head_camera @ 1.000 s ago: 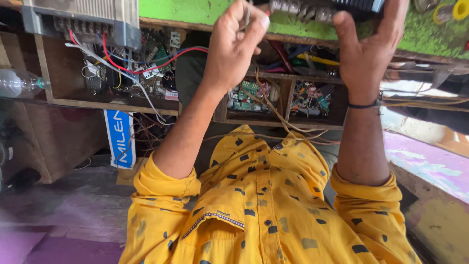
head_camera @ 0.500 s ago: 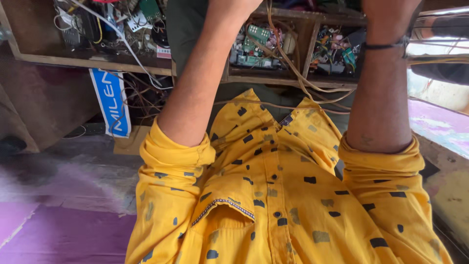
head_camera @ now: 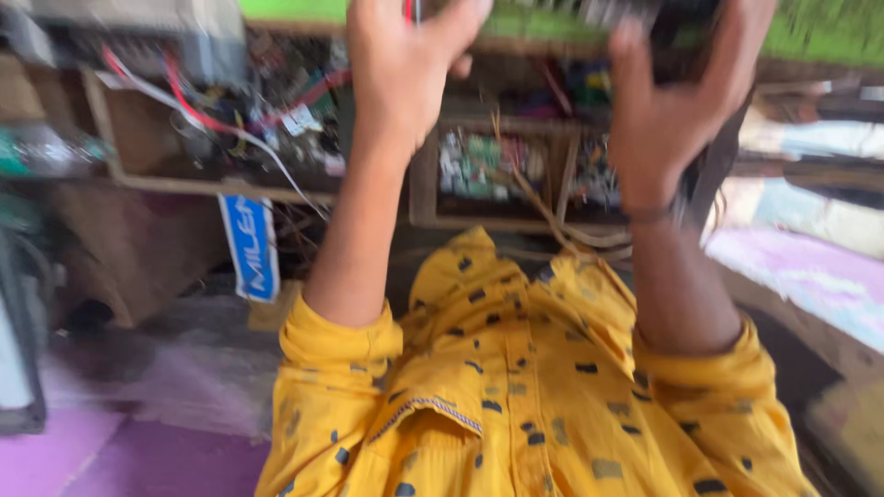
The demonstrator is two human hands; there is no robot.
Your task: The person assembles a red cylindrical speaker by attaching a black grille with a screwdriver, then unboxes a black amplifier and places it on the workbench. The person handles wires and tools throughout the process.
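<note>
Device: dark, blurred box [head_camera: 677,23] on the green bench [head_camera: 543,20].
Right hand [head_camera: 677,110]: fingers spread, clasping the box.
Left hand [head_camera: 410,69]: curled round a thin tool [head_camera: 412,9].

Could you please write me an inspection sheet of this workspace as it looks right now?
Surface: green bench top, blurred.
Job's things: dark device under the right hand; thin tool at the left hand, grip unclear.
Clutter: circuit boards in wooden shelf compartments.
Hands: both raised to the bench edge.
Cables: red and white wires hang below the bench.
Surroundings: blue sign, purple floor, yellow shirt.
</note>
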